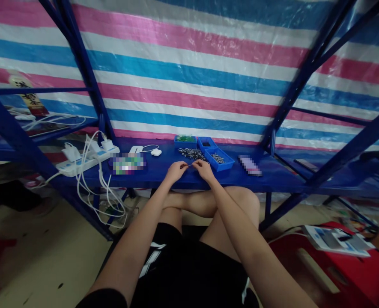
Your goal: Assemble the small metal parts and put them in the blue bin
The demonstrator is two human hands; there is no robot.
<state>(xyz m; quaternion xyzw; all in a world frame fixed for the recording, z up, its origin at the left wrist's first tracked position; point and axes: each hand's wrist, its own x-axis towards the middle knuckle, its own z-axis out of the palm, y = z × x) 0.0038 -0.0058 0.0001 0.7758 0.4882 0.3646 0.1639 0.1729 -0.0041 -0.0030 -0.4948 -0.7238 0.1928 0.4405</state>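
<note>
Both hands meet over the front edge of the blue bench [153, 169], fingers pinched. A thin, light, rod-like piece [190, 165] spans the small gap between them; its kind is too small to make out. My left hand [177, 170] closes on one end and my right hand [202, 168] on the other. Just beyond them lies a loose pile of small black and silver pieces [192, 154]. To the right, a blue bin [223, 166] holds slim metallic pieces. Behind it stand a smaller blue bin [206, 140] with dark contents and another bin [181, 144] with green pieces.
A white power strip [89, 159] with tangled cables sits at the left end. Near it lie a blurred-out phone-like item [128, 163] and a white earbud case [156, 152]. Another blurred phone [249, 165] lies right. Blue frame posts [85, 68] rise on both sides.
</note>
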